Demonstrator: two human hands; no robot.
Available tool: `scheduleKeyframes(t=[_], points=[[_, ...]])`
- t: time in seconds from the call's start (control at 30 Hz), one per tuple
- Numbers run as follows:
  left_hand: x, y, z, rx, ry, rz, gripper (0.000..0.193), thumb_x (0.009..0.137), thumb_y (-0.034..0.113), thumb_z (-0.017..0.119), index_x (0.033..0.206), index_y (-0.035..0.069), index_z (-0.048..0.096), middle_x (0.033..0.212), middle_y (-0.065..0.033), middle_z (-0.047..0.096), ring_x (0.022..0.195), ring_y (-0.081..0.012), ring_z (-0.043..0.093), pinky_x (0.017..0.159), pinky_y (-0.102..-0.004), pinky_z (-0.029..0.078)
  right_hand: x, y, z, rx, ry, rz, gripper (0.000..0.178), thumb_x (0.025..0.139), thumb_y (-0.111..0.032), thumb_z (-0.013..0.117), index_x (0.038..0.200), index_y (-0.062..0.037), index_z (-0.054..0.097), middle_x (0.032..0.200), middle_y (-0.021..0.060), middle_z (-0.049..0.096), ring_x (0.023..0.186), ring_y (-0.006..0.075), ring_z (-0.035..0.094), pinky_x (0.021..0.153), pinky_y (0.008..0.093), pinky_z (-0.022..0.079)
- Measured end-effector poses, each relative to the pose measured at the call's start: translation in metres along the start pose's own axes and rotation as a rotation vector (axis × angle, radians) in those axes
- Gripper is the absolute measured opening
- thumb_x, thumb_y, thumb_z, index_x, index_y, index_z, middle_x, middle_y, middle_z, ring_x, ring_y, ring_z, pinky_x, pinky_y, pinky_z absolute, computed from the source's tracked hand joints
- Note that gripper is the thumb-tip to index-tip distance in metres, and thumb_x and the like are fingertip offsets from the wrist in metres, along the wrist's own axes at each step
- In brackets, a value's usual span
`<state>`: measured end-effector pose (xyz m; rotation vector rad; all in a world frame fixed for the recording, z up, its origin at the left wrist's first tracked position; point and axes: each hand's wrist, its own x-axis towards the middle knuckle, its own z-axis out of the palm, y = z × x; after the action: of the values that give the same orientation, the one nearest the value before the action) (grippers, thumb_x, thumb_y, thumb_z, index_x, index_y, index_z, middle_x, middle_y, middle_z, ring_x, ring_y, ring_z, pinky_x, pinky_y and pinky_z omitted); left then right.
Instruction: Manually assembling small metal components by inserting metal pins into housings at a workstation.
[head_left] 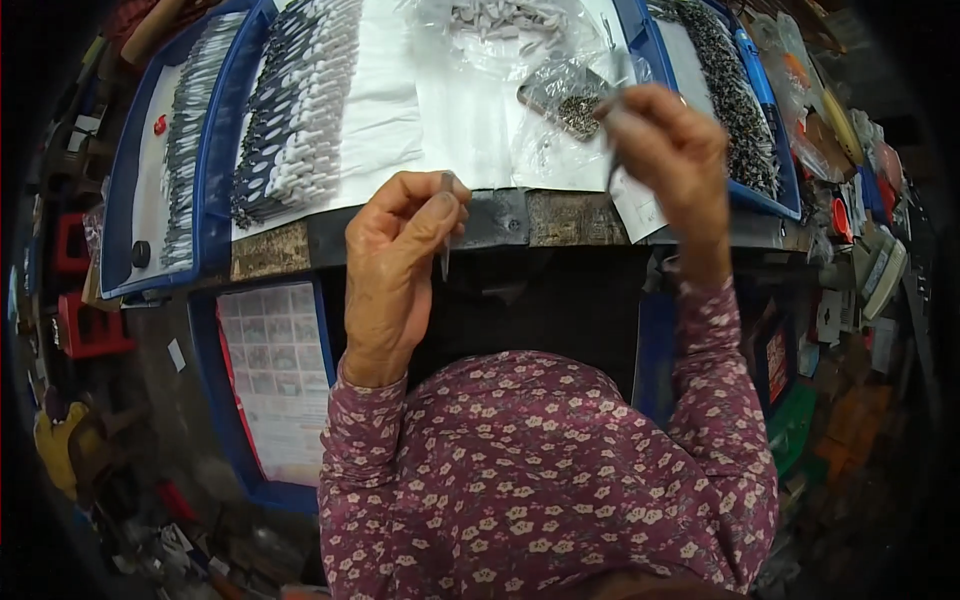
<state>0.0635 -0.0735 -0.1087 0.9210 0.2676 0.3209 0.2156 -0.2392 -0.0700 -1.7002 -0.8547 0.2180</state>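
Observation:
My left hand [405, 265] is closed in a pinch, thumb against fingers, in front of the table edge. From its fingertips a slim, flat grey piece [446, 262] points down; its exact kind is unclear. My right hand [675, 150], smeared by motion, is raised over the right side of the table with bent fingers. A thin dark tool [612, 172] runs down below those fingers, too blurred to name. Close by lies a small dark tray [535, 98] in clear plastic, holding a heap of tiny metallic parts [580, 114]. Behind it, an open plastic bag holds pale small pieces [510, 22].
White paper [465, 130] covers the worktop. On the left, blue trays [215, 190] carry rows of dark and white slim pieces [310, 130]. Another blue tray [785, 190] at right holds many dark pieces. Below the table at left is a blue bin [208, 380]; clutter lines both sides.

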Motion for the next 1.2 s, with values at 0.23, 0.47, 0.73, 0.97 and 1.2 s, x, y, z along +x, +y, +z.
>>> scheduleKeyframes(t=[0.23, 0.47, 0.73, 0.97, 1.2], points=[[-0.007, -0.014, -0.003, 0.021, 0.077, -0.039, 0.012, 0.082, 0.009, 0.061, 0.088, 0.0, 0.058, 0.079, -0.0019, 0.06, 0.066, -0.004, 0.051, 0.062, -0.0164, 0.041, -0.041, 0.001, 0.075, 0.212, -0.191, 0.065, 0.026, 0.081, -0.003, 0.059, 0.104, 0.006, 0.052, 0.074, 0.0018, 0.057, 0.061, 0.0033, 0.052, 0.051, 0.0156, 0.043], [-0.007, -0.027, -0.008, 0.064, 0.079, -0.06, 0.012, 0.081, 0.01, 0.062, 0.085, 0.0, 0.057, 0.071, 0.0002, 0.057, 0.06, -0.0034, 0.049, 0.055, -0.0166, 0.04, -0.055, 0.018, 0.088, 0.261, -0.159, 0.125, 0.039, 0.08, -0.003, 0.059, 0.115, 0.0066, 0.044, 0.061, -0.002, 0.048, 0.047, 0.002, 0.045, 0.04, 0.0153, 0.034], [-0.007, -0.039, -0.011, 0.098, 0.09, -0.075, 0.011, 0.08, 0.011, 0.063, 0.082, 0.002, 0.056, 0.069, 0.0015, 0.055, 0.058, -0.003, 0.047, 0.053, -0.0168, 0.038, -0.061, 0.027, 0.089, 0.286, -0.176, 0.158, 0.044, 0.08, -0.003, 0.058, 0.12, 0.0047, 0.042, 0.056, -0.0029, 0.045, 0.043, 0.0028, 0.043, 0.037, 0.0161, 0.033], [-0.006, -0.045, -0.015, 0.105, 0.074, -0.083, 0.011, 0.08, 0.011, 0.062, 0.081, 0.001, 0.056, 0.068, 0.001, 0.055, 0.057, -0.0037, 0.048, 0.054, -0.0172, 0.039, -0.064, 0.033, 0.09, 0.288, -0.19, 0.173, 0.043, 0.081, -0.004, 0.058, 0.12, 0.0055, 0.042, 0.056, -0.0024, 0.045, 0.041, 0.0032, 0.043, 0.035, 0.0165, 0.032], [-0.007, -0.047, -0.017, 0.109, 0.075, -0.088, 0.012, 0.08, 0.012, 0.062, 0.08, 0.001, 0.057, 0.068, 0.0001, 0.056, 0.057, -0.0042, 0.049, 0.053, -0.0175, 0.039, -0.066, 0.031, 0.091, 0.347, -0.2, 0.232, 0.043, 0.082, -0.007, 0.059, 0.12, 0.0055, 0.043, 0.057, -0.0012, 0.048, 0.041, 0.0036, 0.044, 0.034, 0.016, 0.032]])
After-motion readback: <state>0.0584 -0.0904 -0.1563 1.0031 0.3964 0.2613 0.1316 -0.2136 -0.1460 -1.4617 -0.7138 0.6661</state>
